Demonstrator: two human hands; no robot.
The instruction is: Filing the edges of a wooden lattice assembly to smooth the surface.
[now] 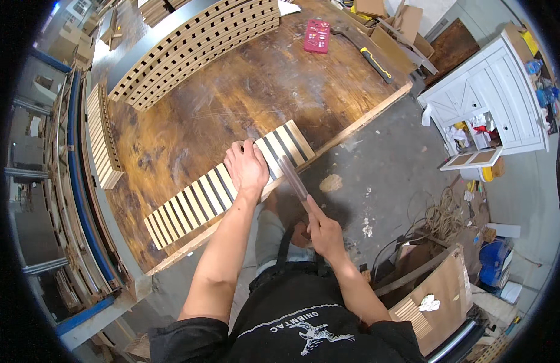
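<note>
though bare, left hand atop striped board

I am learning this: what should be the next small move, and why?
Perhaps slide the long flat tool along the striped panel: the tool's tip overlaps the near edge, the right hand grips it, the left hand rests on the panel.

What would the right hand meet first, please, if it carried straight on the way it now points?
The right hand, led by its flat, file-like tool, would probably meet the near edge of the dark-striped wooden panel first; depth is unclear, so the tool's tip may already touch it.
</note>
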